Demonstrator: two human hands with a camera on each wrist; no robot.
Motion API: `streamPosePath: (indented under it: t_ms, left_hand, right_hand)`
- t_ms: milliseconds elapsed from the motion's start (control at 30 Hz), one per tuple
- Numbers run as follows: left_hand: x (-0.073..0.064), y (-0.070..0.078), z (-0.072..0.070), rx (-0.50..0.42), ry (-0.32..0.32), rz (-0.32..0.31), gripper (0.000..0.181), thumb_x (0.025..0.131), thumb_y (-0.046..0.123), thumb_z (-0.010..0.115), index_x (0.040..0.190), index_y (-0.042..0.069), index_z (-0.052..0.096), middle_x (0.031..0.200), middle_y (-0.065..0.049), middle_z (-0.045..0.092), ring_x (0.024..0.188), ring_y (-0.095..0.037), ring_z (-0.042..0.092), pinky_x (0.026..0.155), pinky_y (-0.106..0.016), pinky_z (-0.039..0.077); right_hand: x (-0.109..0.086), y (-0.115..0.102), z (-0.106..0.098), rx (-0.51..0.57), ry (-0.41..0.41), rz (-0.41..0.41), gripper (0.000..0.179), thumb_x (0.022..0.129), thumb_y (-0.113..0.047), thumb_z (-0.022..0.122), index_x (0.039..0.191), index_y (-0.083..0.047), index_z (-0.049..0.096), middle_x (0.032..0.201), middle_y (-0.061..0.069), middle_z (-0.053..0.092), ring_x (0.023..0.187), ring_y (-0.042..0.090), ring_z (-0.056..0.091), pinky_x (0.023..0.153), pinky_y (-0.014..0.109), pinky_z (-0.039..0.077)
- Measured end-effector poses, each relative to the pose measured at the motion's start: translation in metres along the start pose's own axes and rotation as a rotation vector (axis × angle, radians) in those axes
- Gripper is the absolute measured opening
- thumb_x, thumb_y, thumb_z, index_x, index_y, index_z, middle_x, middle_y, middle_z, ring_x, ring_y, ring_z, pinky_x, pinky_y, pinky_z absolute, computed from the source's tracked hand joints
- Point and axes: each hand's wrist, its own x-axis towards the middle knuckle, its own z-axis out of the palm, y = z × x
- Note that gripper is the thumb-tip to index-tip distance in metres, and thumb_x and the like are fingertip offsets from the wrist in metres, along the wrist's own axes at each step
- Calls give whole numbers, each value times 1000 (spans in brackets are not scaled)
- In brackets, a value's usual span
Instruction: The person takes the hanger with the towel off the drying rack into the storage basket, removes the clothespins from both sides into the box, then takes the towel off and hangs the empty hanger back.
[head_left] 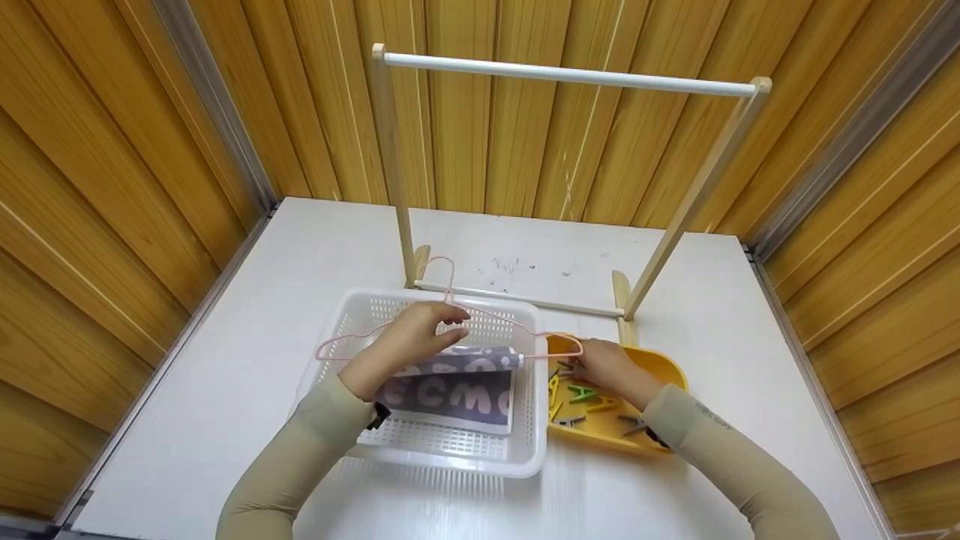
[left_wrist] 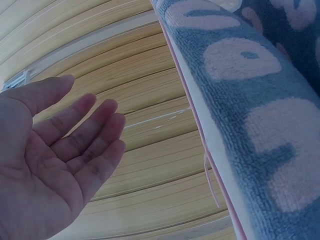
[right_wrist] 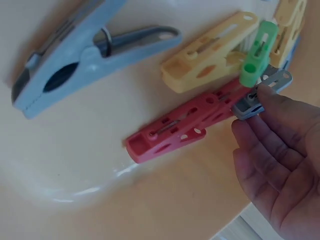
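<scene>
My left hand [head_left: 420,330] is over the white basket [head_left: 450,459] with its fingers relaxed and holds nothing. Below it a blue-grey towel [head_left: 450,401] with pale letters hangs folded over the lower bar of a pink clothes hanger [head_left: 551,355]. The left wrist view shows the palm beside the towel [left_wrist: 240,100], apart from it. In the yellow tray [head_left: 664,367], my right hand [head_left: 607,367] pinches a grey clothespin [right_wrist: 250,104] between thumb and fingers. Right by it lie red [right_wrist: 170,127], yellow [right_wrist: 205,55] and green [right_wrist: 260,52] clothespins.
Behind the basket and tray stands a wooden rack with a white top rail [head_left: 562,73] and a low crossbar [head_left: 525,298]. The white table [head_left: 247,420] carries all of it, with wood-look panel walls [head_left: 97,225] around. More clothespins, among them a grey one [head_left: 570,421], lie in the tray.
</scene>
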Motion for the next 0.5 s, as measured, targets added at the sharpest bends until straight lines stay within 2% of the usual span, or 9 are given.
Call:
streamPosePath:
  t_ms: [100,267,500]
  left_hand:
    - [-2,-1,0,10,-32,-14,26,96,12,67,115,-5,72,110,-22,76,103,-37,72,94,-50,57]
    - [-6,-5,-1,40,-84,-29,26,93,10,71,114,-5,73,107,-21,77,99,-37,73,91,-47,58]
    - [-11,-11,-2,50,-121,-48,25,90,8,72,112,-5,74,105,-20,77,97,-35,73,90,-46,59]
  right_hand:
    - [0,0,4,-25,29,-11,7,91,-9,72,90,-5,66,78,11,69,73,30,65,70,48,57]
    - [1,-1,5,10,42,-13,9,90,-10,74,89,-5,67,77,10,68,70,26,62,69,48,57]
    - [0,-1,-3,4,-7,-8,14,94,-19,74,92,-6,69,81,11,71,73,25,64,71,47,57]
